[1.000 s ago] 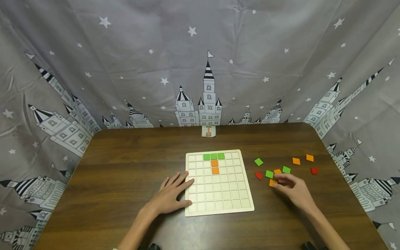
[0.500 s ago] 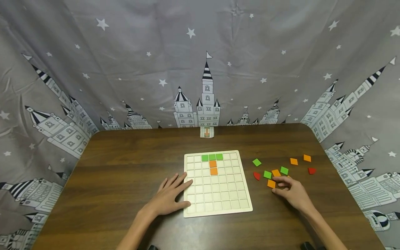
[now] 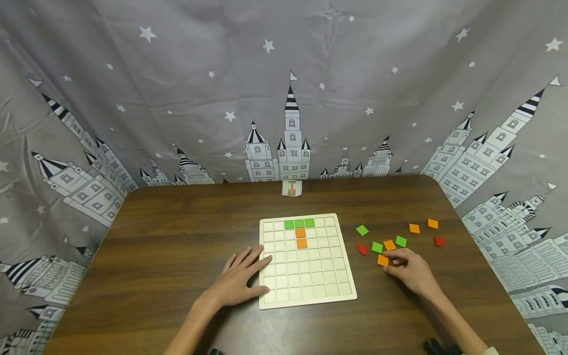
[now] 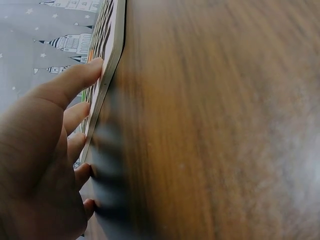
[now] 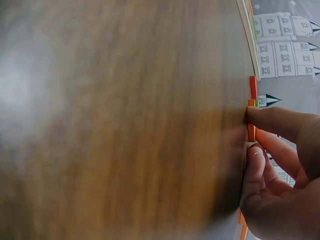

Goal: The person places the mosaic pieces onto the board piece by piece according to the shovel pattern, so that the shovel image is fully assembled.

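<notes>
The left hand (image 3: 241,281) lies with spread, nearly straight fingers at the left edge of a cream grid board (image 3: 321,283), its fingertips and thumb tip on the rim; the left wrist view shows the same contact along the board's edge (image 4: 106,80). On the board, several green square tiles (image 3: 299,223) form a row, with two orange square tiles (image 3: 301,243) below the middle one. To the right of the board, the right hand (image 3: 414,271) pinches an orange square tile (image 3: 382,260) on the table between thumb and index finger. The right wrist view shows this tile (image 5: 251,131) edge-on.
Around the right hand lie loose tiles: green (image 3: 362,230), orange (image 3: 414,228) and red (image 3: 439,241), plus a red rounded piece (image 3: 362,249) near the board. A small patterned card (image 3: 292,188) stands at the table's back edge, before a grey castle curtain (image 3: 186,74).
The right thumb has shifted from on top of the orange tile toward its near side, the index finger staying at its far side. The view drifts slightly. Left hand and board tiles are unchanged.
</notes>
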Action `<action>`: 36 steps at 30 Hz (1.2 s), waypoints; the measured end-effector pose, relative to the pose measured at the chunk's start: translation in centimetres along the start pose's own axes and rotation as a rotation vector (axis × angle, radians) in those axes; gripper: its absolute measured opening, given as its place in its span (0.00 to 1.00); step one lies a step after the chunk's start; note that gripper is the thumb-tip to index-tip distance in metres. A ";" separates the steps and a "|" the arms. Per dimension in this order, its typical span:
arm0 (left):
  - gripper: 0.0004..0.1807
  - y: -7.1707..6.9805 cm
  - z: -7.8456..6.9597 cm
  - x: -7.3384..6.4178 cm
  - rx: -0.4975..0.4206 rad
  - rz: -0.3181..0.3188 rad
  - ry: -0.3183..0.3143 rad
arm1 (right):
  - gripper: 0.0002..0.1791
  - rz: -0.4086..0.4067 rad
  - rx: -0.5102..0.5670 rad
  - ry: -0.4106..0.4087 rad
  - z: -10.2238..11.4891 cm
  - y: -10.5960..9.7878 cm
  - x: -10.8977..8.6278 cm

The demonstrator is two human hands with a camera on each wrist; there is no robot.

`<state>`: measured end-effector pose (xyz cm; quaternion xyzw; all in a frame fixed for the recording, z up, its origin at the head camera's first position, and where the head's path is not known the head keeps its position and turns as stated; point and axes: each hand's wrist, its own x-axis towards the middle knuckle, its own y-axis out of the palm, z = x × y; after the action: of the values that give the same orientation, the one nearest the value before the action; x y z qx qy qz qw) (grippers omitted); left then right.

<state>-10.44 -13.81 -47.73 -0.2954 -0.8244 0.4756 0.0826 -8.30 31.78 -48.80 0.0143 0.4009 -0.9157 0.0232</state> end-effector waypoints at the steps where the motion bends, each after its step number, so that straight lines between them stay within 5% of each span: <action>1: 0.40 0.0 0.0 0.0 0.000 0.001 -0.002 | 0.16 0.001 -0.007 -0.003 0.0 0.0 0.0; 18: 0.40 0.0 0.1 -0.1 0.007 -0.006 -0.003 | 0.14 -0.001 0.000 -0.007 1.6 -0.4 0.5; 28: 0.40 -0.1 0.1 -0.3 0.005 0.008 -0.006 | 0.16 0.063 0.173 -0.099 5.1 0.9 2.3; 36: 0.40 -0.2 0.0 -0.2 0.001 0.012 0.000 | 0.15 0.157 0.204 -0.181 8.6 3.7 4.2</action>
<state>-10.35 -13.97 -47.58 -0.3001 -0.8225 0.4765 0.0800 -12.34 22.79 -45.86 -0.0345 0.2995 -0.9447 0.1293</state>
